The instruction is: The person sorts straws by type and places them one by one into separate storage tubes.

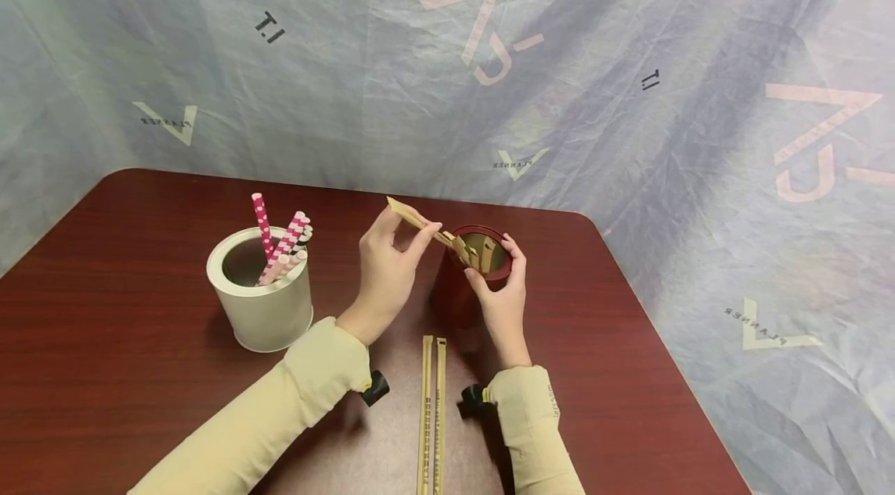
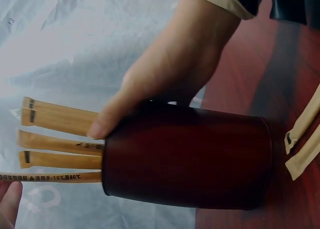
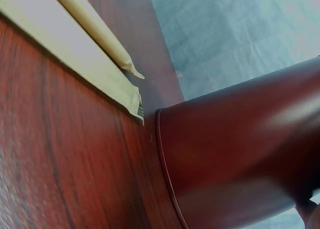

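My left hand (image 1: pixel 386 266) pinches a paper-wrapped straw (image 1: pixel 409 214) between thumb and fingers, its lower end inside the dark red can (image 1: pixel 450 293). Around the can's rim, my right hand (image 1: pixel 505 305) grips with thumb and fingers. In the left wrist view, several wrapped straws (image 2: pixel 62 116) stick out of the can, and the left fingertips (image 2: pixel 10 201) touch the lowest one. Two more wrapped straws (image 1: pixel 426 417) lie side by side on the table between my forearms. The right wrist view shows the can's side (image 3: pixel 240 149) and the ends of those lying straws (image 3: pixel 100 64).
A white can (image 1: pixel 269 316) stands left of my left hand, with several pink patterned and striped straws (image 1: pixel 283 250) leaning in it. The dark red wooden table (image 1: pixel 126 285) ends at a grey printed cloth (image 1: pixel 336 75) behind and to the right.
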Tool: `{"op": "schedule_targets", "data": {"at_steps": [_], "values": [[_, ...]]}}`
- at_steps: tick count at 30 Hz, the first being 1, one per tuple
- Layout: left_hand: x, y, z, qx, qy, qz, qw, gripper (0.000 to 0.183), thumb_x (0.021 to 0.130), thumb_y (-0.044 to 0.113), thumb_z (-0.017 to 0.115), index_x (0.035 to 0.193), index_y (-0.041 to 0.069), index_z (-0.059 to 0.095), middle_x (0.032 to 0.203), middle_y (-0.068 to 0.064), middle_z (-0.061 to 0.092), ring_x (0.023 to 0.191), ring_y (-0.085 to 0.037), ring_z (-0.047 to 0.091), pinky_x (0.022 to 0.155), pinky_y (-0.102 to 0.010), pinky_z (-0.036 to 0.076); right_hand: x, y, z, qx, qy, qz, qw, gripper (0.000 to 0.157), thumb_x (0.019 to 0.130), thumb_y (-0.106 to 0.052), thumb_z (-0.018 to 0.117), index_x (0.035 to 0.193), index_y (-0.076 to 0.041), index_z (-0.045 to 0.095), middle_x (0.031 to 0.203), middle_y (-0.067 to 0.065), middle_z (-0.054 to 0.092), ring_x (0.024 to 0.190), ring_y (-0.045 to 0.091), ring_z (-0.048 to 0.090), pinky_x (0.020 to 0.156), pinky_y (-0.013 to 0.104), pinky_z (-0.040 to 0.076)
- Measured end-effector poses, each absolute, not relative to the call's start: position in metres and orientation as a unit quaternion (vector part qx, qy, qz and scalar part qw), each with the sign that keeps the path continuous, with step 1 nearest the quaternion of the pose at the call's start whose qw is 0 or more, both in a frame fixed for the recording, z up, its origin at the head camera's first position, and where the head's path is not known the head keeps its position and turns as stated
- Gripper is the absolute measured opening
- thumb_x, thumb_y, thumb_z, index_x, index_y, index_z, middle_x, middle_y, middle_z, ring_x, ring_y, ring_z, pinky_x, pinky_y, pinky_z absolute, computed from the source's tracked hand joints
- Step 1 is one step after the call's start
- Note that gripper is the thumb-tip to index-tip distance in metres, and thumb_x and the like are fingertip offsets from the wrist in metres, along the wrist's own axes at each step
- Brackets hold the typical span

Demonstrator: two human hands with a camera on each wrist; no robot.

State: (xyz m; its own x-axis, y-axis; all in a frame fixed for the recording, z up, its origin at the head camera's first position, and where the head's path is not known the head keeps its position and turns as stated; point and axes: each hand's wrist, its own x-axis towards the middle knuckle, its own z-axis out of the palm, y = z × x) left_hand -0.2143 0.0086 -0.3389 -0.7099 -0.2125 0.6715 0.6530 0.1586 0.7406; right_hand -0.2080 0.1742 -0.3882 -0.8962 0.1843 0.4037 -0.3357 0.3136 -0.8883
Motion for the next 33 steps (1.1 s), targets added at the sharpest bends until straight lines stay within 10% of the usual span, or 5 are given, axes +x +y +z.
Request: {"op": "schedule_targets", "data": {"at_steps": [33], "values": [[-0.238, 0.038, -0.368, -0.157, -0.756, -0.574, 0.272, 0.012, 0.088, 0.012, 0.069, 0.091, 0.007, 0.059, 0.093, -0.009, 0.064, 0.094, -0.024, 0.066, 0.075, -0.036, 0.056, -0.21, 0.174, -0.389, 0.05, -0.782, 0.578, 0.228, 0.069, 0.084, -0.008, 0.07, 0.141, 0.005, 0.033, 0.154, 0.014, 0.033, 0.139, 0.033, 0.038, 0.114, 0.05, 0.028]]}}
